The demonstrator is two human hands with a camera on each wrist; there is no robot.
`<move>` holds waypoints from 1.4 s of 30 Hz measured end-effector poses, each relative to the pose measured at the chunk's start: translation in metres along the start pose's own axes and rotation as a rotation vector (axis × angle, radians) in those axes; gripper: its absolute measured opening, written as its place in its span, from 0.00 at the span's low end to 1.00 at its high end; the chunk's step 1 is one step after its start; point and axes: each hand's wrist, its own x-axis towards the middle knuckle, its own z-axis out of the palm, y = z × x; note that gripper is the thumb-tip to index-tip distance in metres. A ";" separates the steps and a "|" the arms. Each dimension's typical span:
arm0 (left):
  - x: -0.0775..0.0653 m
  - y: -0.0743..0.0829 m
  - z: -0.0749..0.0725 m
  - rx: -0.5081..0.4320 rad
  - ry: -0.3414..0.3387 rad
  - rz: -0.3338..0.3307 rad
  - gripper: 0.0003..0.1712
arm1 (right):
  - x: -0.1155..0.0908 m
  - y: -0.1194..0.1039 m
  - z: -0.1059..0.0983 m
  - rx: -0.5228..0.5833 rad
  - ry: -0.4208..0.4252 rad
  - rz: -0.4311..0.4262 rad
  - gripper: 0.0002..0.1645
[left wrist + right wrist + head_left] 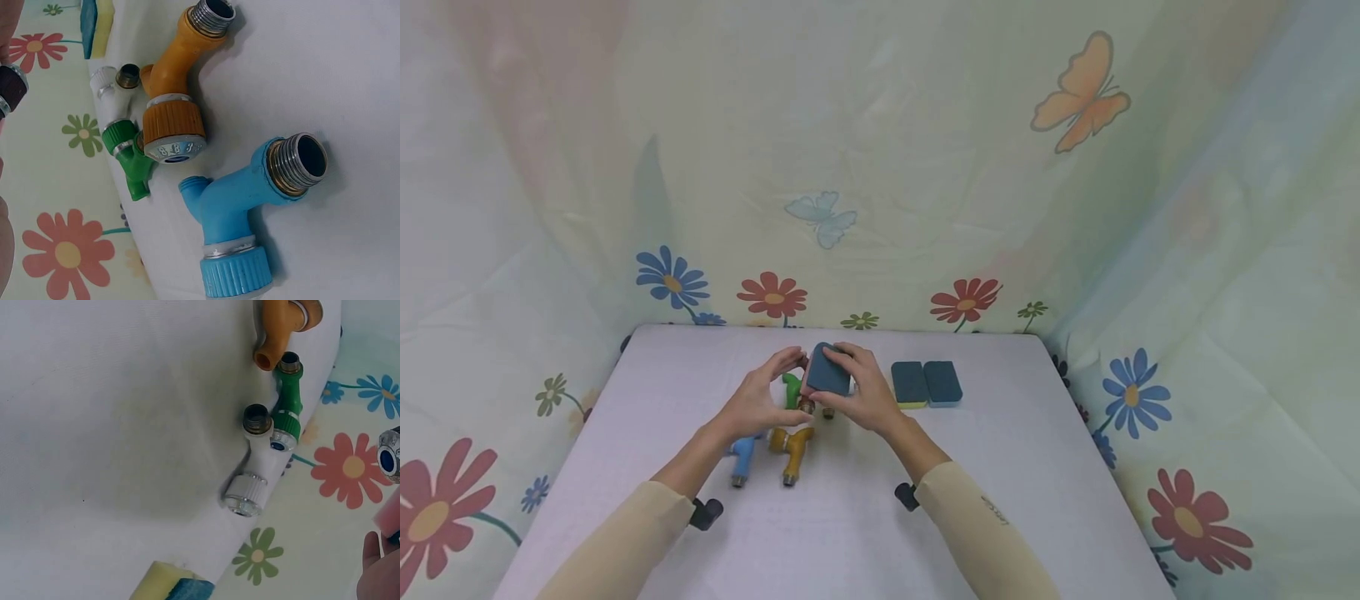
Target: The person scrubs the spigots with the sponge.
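My left hand (752, 404) grips a dark red tap (806, 406) between thumb and fingers, raised above the table. A dark part with a chrome rim, likely this tap, shows at the left wrist view's edge. In my right hand (867, 392) is a pink sponge with a dark blue-green scouring side (829, 372), held against or close beside the tap; contact is partly hidden. Below the hands lie a blue tap (234, 209), an orange tap (172, 81), a green tap (132, 162) and a white tap (253, 462).
Right of the hands, two more sponges lie side by side, dark side up: one with a yellow base (910, 383), one with a bluish base (943, 383). A white cloth covers the table (1000, 483). Flower-printed curtains (880, 167) stand behind and at both sides.
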 end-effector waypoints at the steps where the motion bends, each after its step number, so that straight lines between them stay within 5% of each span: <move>1: 0.000 0.001 0.000 0.005 -0.002 0.001 0.64 | 0.000 0.000 0.000 -0.008 0.000 0.010 0.46; 14: -0.003 0.007 0.003 0.068 -0.057 -0.039 0.65 | 0.003 0.008 -0.008 -0.050 0.039 0.167 0.48; 24: -0.003 0.003 -0.001 0.054 -0.045 -0.021 0.67 | -0.006 0.005 -0.002 0.054 -0.029 -0.011 0.46; 42: -0.003 0.009 0.002 0.075 -0.062 -0.017 0.65 | 0.000 0.009 -0.002 0.053 -0.027 0.120 0.47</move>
